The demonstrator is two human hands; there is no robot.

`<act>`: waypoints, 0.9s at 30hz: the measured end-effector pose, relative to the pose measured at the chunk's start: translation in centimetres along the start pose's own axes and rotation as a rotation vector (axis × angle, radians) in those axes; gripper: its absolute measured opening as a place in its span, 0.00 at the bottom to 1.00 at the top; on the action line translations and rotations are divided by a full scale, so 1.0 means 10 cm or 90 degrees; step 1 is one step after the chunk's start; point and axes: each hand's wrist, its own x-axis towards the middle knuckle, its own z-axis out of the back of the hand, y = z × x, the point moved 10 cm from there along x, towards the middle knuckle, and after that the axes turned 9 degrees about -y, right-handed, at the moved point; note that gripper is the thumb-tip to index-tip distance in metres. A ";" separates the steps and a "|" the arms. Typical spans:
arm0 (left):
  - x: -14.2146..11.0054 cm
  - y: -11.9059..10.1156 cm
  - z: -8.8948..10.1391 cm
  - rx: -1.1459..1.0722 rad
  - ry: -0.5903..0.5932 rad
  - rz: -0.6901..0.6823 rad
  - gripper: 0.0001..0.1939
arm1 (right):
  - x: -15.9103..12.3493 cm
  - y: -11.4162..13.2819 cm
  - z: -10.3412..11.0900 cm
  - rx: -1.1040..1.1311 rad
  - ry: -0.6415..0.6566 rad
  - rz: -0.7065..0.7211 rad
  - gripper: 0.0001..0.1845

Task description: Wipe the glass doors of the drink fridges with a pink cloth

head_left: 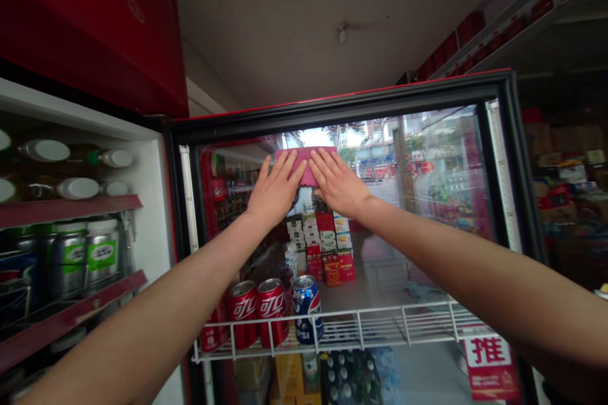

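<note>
Both arms stretch up to the glass door (pixel 446 253) of a drinks fridge, which stands swung open. Against the upper part of the glass lies a pink cloth (pixel 304 166). My left hand (pixel 277 182) presses on the cloth's left side with its fingers spread and flat. On the right side of the same cloth rests my right hand (pixel 339 180), its fingers stretched out. The two thumbs point toward each other over the cloth. Below the hands, a white wire rack (pixel 384 327) on the door carries red cola cans (pixel 272 310) and a blue Pepsi can (pixel 306 310).
At the left, fridge shelves (pixel 71 205) hold bottles and silver-green cans (pixel 101 253). A red and white sign (pixel 491 361) is at the door's lower right. Stacked boxes (pixel 327 240) show in the glass area. Shelves with goods (pixel 503 38) line the upper right.
</note>
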 end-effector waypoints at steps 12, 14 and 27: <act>0.25 -0.16 -0.14 -0.026 -0.016 0.072 0.35 | -0.04 -0.38 0.11 0.075 -0.075 -0.029 0.44; 0.15 -0.29 -0.17 -0.022 -0.011 0.072 0.35 | -0.21 -0.32 0.12 0.076 -0.065 -0.023 0.44; -0.48 -1.31 -0.23 -0.003 0.064 0.082 0.35 | -1.33 -0.03 0.21 0.094 0.004 0.029 0.44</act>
